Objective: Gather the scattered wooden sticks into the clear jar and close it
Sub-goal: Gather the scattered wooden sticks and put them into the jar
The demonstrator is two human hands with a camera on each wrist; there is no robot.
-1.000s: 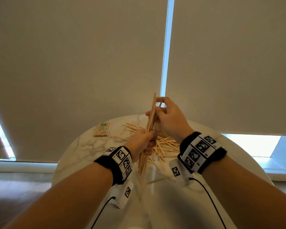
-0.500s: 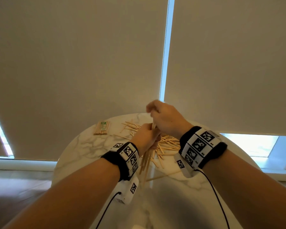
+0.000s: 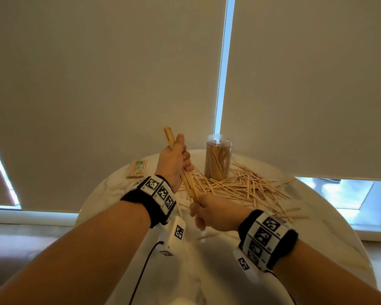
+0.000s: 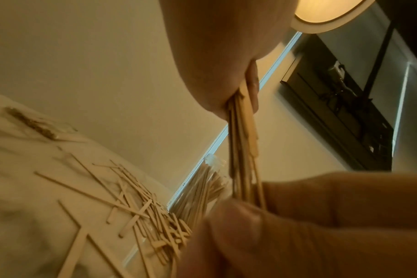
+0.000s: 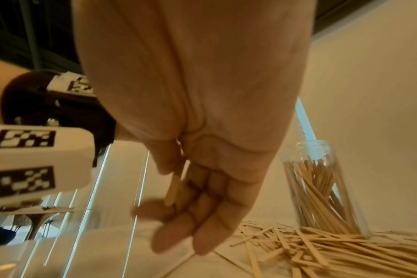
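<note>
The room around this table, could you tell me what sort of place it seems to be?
Probably a home or apartment room: a round marble-look table stands against a window covered by beige roller blinds, with a lit ceiling lamp overhead.

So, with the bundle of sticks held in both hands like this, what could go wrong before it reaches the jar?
1. The left hand grips the bundle of sticks mid-length and the right hand only its lower end; a loose grip could let sticks slide out.
2. The clear jar is already crowded with crossed sticks, so the bundle may jam at the mouth.
3. Loose sticks lie against the jar's base; bumping it might tip it.
</note>
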